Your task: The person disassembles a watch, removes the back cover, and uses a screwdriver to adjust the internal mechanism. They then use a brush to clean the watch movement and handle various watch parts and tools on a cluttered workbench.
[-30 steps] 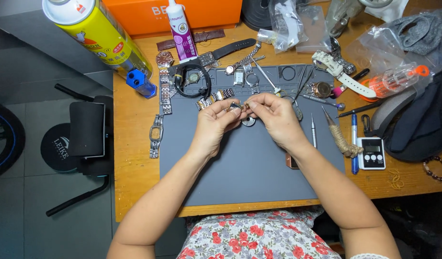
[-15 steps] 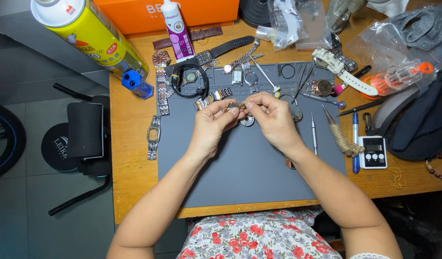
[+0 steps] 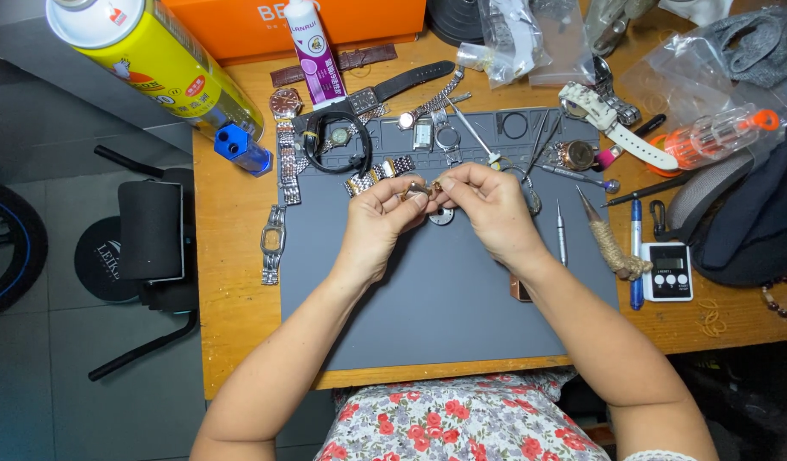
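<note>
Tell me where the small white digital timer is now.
In the head view, the white timer lies on the wooden table, right of the grey mat, beside the blue pen.

Grey mat (image 3: 445,299); yellow spray can (image 3: 154,60); orange box (image 3: 325,21); red-flowered dress (image 3: 462,423).

A watch-repair workbench is showing here: a grey work mat (image 3: 445,290) is lying on a wooden table (image 3: 231,256), and loose watches (image 3: 284,104), metal bracelets (image 3: 273,243) and straps are crowding its far edge. Fine screwdrivers (image 3: 561,232), tweezers (image 3: 540,141), a yellow spray can (image 3: 159,64) and a small digital timer (image 3: 668,271) are sitting among them.
</note>
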